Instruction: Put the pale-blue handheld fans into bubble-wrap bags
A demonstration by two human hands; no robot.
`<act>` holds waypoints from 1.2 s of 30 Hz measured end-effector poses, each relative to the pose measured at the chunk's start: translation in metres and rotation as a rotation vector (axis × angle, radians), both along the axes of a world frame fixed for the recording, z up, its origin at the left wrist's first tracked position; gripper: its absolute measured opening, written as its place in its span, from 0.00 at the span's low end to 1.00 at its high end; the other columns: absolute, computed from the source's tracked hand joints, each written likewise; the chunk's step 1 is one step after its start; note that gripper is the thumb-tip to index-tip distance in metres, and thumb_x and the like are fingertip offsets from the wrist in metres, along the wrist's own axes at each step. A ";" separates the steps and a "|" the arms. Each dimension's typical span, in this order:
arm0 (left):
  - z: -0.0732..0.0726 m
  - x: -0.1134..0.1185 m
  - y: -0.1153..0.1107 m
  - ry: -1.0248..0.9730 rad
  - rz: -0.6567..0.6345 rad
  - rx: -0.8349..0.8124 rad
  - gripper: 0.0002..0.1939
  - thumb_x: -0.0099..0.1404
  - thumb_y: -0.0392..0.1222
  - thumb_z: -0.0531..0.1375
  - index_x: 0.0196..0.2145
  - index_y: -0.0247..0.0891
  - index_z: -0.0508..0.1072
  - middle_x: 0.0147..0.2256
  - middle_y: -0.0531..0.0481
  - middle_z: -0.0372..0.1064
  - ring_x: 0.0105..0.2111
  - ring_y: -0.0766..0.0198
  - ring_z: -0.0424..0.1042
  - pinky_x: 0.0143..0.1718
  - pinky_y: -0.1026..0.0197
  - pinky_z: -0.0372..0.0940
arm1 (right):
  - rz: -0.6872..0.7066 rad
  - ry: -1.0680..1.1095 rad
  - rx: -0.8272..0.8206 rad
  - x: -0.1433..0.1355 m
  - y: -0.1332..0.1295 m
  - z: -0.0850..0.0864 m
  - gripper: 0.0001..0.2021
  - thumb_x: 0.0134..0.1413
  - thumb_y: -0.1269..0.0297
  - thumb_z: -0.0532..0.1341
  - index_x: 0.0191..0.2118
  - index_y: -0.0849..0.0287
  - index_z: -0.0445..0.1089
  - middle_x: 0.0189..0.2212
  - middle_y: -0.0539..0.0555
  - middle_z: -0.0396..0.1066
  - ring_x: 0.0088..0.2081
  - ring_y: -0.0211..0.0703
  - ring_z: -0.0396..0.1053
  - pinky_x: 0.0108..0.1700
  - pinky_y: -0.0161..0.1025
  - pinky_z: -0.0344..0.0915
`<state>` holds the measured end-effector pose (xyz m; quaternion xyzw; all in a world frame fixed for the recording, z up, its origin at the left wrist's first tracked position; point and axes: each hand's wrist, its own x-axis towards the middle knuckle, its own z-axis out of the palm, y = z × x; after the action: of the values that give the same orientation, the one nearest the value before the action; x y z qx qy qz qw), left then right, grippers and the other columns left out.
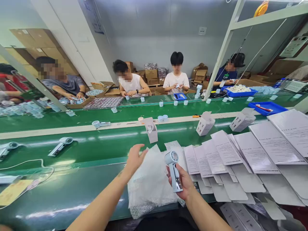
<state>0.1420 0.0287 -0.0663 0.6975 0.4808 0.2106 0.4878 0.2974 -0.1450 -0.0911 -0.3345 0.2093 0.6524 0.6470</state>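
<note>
My right hand is wrapped round the handle of a light blue handheld fan, its round head up and its shiny handle base down. The fan is above a pile of translucent bubble wrap bags on the near table. My left hand is at the far left corner of that pile, thumb and fingers apart; whether the fingertips touch the top bag I cannot tell. Beyond it, an open white box with something pale inside stands on the green belt.
Flattened white boxes overlap at right. Two more fans, one a pale blue fan, lie on the belt at left, near a white cable. Two open boxes, including a white box, stand farther right. Several co-workers sit across the line.
</note>
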 end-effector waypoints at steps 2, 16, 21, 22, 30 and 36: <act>-0.004 -0.012 -0.037 0.017 -0.192 0.129 0.27 0.47 0.50 0.65 0.44 0.36 0.68 0.51 0.40 0.62 0.55 0.50 0.56 0.61 0.49 0.47 | 0.003 -0.030 -0.006 -0.008 0.005 0.000 0.15 0.56 0.62 0.61 0.46 0.65 0.65 0.35 0.58 0.74 0.25 0.38 0.70 0.24 0.34 0.69; -0.002 -0.029 -0.084 0.031 -0.175 -0.122 0.08 0.50 0.43 0.58 0.23 0.35 0.63 0.23 0.52 0.60 0.28 0.64 0.59 0.31 0.62 0.54 | 0.323 -0.143 0.335 -0.032 -0.037 0.008 0.28 0.39 0.60 0.72 0.46 0.68 0.66 0.35 0.59 0.71 0.32 0.45 0.72 0.24 0.36 0.71; 0.015 -0.033 -0.094 -0.203 -0.210 -0.502 0.12 0.42 0.42 0.60 0.24 0.31 0.68 0.22 0.51 0.62 0.23 0.69 0.57 0.27 0.64 0.54 | 0.453 -0.263 0.466 -0.045 -0.034 0.007 0.27 0.43 0.61 0.69 0.51 0.63 0.66 0.36 0.56 0.68 0.32 0.40 0.71 0.23 0.32 0.70; 0.013 -0.035 -0.094 -0.230 -0.143 -0.555 0.14 0.41 0.43 0.61 0.24 0.31 0.68 0.22 0.51 0.61 0.23 0.69 0.57 0.27 0.64 0.54 | 0.451 -0.286 0.449 -0.046 -0.034 0.007 0.26 0.44 0.60 0.69 0.49 0.65 0.67 0.34 0.56 0.67 0.32 0.40 0.70 0.23 0.32 0.69; 0.016 -0.035 -0.096 -0.452 0.268 -0.415 0.23 0.43 0.52 0.64 0.33 0.34 0.68 0.24 0.54 0.62 0.25 0.69 0.61 0.31 0.64 0.58 | 0.517 -0.387 0.367 -0.047 -0.049 0.020 0.28 0.44 0.61 0.69 0.50 0.66 0.63 0.35 0.56 0.66 0.32 0.39 0.69 0.22 0.29 0.67; 0.024 -0.049 -0.112 -0.332 -0.053 0.095 0.15 0.60 0.49 0.57 0.38 0.34 0.71 0.32 0.48 0.69 0.33 0.66 0.67 0.38 0.63 0.62 | 0.492 -0.589 0.354 -0.052 -0.056 0.041 0.28 0.49 0.55 0.65 0.54 0.60 0.59 0.49 0.60 0.62 0.34 0.41 0.70 0.21 0.30 0.66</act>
<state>0.0934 -0.0837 -0.0418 0.6879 0.3646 0.3323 0.5324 0.2457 -0.2009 -0.0499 -0.4304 -0.1858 0.6900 0.5515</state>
